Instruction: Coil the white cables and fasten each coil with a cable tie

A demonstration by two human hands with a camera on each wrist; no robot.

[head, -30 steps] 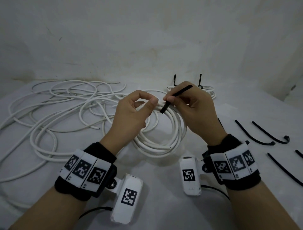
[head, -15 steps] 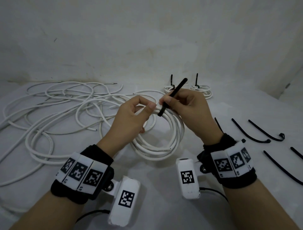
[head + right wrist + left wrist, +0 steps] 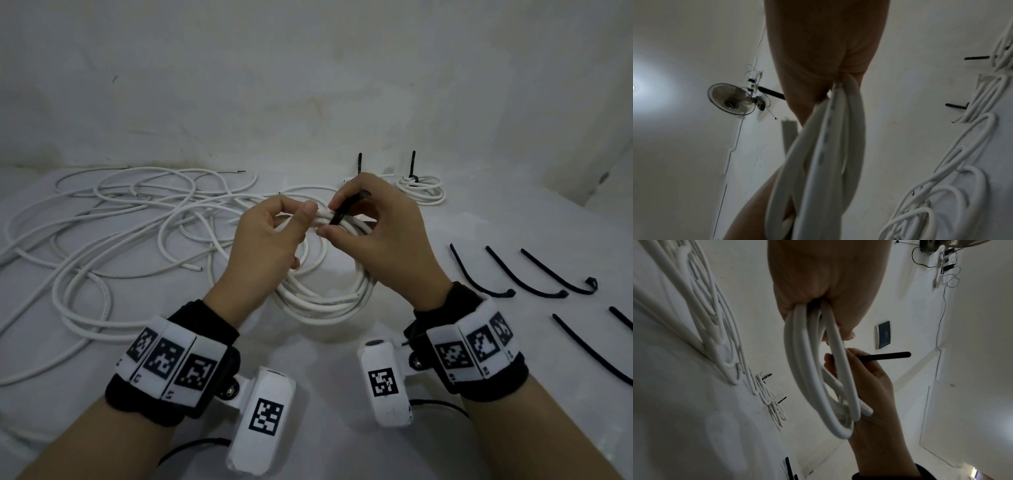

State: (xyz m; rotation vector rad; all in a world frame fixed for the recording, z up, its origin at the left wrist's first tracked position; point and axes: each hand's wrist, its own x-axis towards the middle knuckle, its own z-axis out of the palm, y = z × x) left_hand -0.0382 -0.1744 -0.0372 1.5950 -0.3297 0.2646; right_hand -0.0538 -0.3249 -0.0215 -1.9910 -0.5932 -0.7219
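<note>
white table [image 3: 325, 359], loose cables [image 3: 113, 240] left edge | left hand [image 3: 265, 246] pinches coil [image 3: 329, 294], right hand [image 3: 383, 240] pinches cable tie [image 3: 346, 212] | risk: pinch loosens, loops spring apart before tie closes

I see a round fan [image 3: 731, 99] mounted high on the pale wall [image 3: 308, 85], thin wires [image 3: 754, 71] trailing above it, with a bright lamp [image 3: 634, 87] glowing nearby. A dark flat panel [image 3: 883, 335] hangs on another wall.
</note>
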